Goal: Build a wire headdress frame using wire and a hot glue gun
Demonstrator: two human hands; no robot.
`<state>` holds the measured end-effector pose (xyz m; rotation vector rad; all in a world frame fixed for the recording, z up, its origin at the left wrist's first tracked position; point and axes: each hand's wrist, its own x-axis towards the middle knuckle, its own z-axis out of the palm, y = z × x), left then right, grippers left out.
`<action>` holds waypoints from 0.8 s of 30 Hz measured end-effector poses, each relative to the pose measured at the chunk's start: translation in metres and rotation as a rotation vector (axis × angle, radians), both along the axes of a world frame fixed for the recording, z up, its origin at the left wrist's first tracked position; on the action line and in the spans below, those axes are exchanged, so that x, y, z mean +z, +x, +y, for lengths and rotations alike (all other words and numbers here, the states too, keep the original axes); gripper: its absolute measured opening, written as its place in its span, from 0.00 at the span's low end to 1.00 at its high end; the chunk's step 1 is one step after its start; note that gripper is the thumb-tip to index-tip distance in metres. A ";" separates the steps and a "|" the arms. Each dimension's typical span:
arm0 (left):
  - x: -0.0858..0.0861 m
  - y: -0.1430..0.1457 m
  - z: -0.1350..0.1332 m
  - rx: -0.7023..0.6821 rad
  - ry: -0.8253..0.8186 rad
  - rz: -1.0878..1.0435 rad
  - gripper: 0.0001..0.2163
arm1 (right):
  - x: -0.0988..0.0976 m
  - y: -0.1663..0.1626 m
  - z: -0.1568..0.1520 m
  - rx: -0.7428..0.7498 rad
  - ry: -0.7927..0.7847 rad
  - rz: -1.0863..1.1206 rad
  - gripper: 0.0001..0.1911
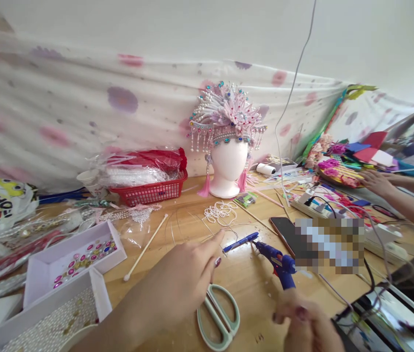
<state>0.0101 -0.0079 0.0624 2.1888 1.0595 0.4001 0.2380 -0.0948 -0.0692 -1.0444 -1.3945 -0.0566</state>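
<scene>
My left hand (188, 266) reaches over the middle of the wooden table, index finger stretched out and thumb apart from it; nothing shows between them. Just beyond its fingers lies a narrow blue piece (241, 242). Pale green-handled scissors (218, 318) rest by the hand, their blades mostly hidden under it. At the lower right, my right hand (305, 322) closes round the lower end of a blue hot glue gun's handle. The glue gun (276, 259) points its nozzle toward the blue piece. Behind them is a heap of white bead strings (220, 212).
A foam head (228, 164) wears a pink beaded headdress (228, 112). Left are a red basket (148, 190) and a box of gems (120, 239). Right are a phone (283, 232), power strips (313, 208) and cords. Another person's hand (377, 182) touches flowers at far right.
</scene>
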 end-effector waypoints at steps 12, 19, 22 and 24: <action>0.008 -0.003 0.002 0.045 -0.054 0.042 0.27 | -0.006 -0.028 0.016 0.053 -0.085 -0.354 0.20; 0.009 -0.003 0.003 0.055 -0.067 0.060 0.27 | -0.002 -0.033 0.017 0.068 -0.108 -0.331 0.20; 0.008 -0.004 0.002 0.078 -0.078 0.089 0.27 | -0.002 -0.033 0.016 0.086 -0.126 -0.323 0.20; 0.007 -0.004 0.002 0.087 -0.081 0.100 0.27 | -0.003 -0.032 0.015 0.105 -0.143 -0.309 0.20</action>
